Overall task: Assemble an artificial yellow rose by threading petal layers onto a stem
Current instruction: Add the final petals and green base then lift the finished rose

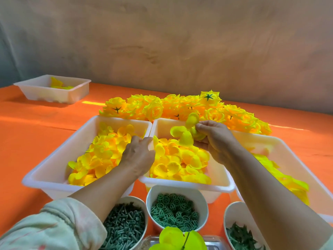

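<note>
Head view: mid-build, early layers. Right hand [214, 139] holds a partial rose [188, 130] above the middle tray [219, 184], grip closed on its core, a few petals fanned out; stem not visible, hidden in the fingers. Left hand [138, 154] reaches down at the divide between the left tray [52, 179] and the middle tray, fingers pinched; can't tell if it has a petal layer. Pile of finished roses [182, 107] behind the middle tray. Judgement: more layers, plus green parts from the bowls [177, 192] in front of that tray, remain.
</note>
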Demonstrator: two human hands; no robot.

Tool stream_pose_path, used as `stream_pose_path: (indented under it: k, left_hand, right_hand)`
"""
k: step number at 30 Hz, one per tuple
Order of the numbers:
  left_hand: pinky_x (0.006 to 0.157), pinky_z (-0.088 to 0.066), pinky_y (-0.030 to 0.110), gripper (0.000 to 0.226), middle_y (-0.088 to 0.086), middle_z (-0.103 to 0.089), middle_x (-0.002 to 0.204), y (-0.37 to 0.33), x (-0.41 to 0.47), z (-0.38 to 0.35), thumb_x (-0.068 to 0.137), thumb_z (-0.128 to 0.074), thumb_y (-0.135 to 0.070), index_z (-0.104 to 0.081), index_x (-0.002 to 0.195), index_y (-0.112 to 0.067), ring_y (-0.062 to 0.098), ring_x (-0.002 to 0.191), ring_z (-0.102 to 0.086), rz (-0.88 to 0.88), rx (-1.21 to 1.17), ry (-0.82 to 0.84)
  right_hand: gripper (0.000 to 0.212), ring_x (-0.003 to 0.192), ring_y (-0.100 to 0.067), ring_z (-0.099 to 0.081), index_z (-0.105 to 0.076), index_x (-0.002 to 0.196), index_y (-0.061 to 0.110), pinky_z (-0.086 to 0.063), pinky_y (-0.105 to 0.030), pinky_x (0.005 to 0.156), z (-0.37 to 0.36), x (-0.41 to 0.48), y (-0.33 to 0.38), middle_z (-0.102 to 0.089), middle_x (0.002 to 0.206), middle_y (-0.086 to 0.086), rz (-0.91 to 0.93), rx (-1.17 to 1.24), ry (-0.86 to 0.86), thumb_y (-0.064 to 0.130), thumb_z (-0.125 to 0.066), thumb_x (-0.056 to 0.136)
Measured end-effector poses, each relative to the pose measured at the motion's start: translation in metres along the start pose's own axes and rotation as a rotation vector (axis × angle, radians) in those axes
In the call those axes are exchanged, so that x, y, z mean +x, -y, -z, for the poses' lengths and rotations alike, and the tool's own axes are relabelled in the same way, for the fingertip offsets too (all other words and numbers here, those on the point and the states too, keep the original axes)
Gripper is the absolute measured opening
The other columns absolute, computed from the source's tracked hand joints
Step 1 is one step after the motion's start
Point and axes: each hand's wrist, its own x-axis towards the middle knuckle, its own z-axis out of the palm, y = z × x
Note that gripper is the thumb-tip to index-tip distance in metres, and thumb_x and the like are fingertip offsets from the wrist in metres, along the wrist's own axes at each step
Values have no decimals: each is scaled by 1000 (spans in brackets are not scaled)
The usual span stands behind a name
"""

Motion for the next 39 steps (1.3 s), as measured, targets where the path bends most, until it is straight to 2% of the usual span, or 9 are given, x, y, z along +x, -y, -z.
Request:
stream_pose_path:
  k: [4, 9, 12, 14, 18, 24, 27, 30, 39]
  left_hand:
    - [107, -36, 41, 54, 13, -38, 145, -5, -3, 8, 98, -48, -47, -43, 146, -25, 34, 132, -41, 17, -1, -3]
    - [97, -42, 38, 46, 14, -61, 126, -30, -24, 45, 102, -39, -49, -63, 125, -18, 32, 118, -56, -85, -261, -49]
    - [96, -48, 42, 55, 5, -74, 96, -47, -54, 73, 92, -40, -64, -70, 107, -20, 21, 93, -69, -40, -799, 172]
    - [91, -51, 39, 64, 3, -76, 90, -53, -75, 89, 77, -51, -73, -70, 109, -20, 18, 84, -71, -18, -957, 362]
    - [92, -55, 39, 51, 7, -75, 106, -60, -107, 100, 73, -75, -44, -67, 116, -19, 25, 97, -72, -67, -1002, 473]
    - [61, -57, 26, 28, 2, -76, 87, -73, -129, 107, 84, -70, -7, -62, 108, -19, 18, 74, -73, -47, -1141, 393]
    - [57, -56, 25, 29, 5, -76, 84, -75, -139, 111, 83, -70, -4, -63, 110, -14, 19, 70, -73, -63, -1157, 365]
    - [60, -56, 27, 35, 5, -76, 83, -73, -150, 112, 81, -72, -7, -62, 114, -13, 21, 72, -73, -55, -1141, 349]
    - [55, -56, 28, 58, 11, -76, 88, -68, -181, 122, 58, -77, -17, -61, 113, -13, 26, 72, -74, -25, -1175, 388]
  right_hand:
    - [14, 71, -19, -69, -59, 87, 15, -58, -34, 64, 5, -42, 5, -69, 74, -4, -4, 139, 93, 8, -52, 97]
    - [17, 68, -20, -69, -58, 84, 15, -59, -37, 67, 2, -82, 7, -68, 74, -5, 5, 274, 198, 7, -50, 97]
    - [14, 69, -20, -68, -59, 87, 14, -60, -36, 65, -5, -102, 7, -67, 77, -6, 29, 294, 223, 8, -51, 96]
    - [10, 68, -20, -68, -59, 89, 11, -60, -35, 62, -9, -114, 6, -68, 77, -7, 50, 308, 228, 8, -52, 95]
    - [10, 66, -20, -68, -60, 90, 9, -60, -36, 62, -14, -134, 10, -68, 76, -8, 94, 308, 250, 7, -52, 95]
    - [8, 65, -18, -68, -63, 88, 15, -61, -38, 64, -14, -154, 19, -69, 75, -3, 159, 257, 231, 14, -57, 93]
    - [20, 70, -20, -68, -64, 94, 17, -59, -40, 72, -12, -165, 21, -71, 82, -4, 157, 201, 227, 31, -69, 80]
    - [39, 68, -19, -69, -63, 100, 15, -58, -30, 58, -15, -178, 19, -72, 81, -4, 141, 150, 203, 34, -75, 68]
    - [25, 58, -14, -63, -60, 107, 10, -50, -22, 45, -22, -203, 12, -70, 73, -4, 104, 198, 218, 13, -70, 84]
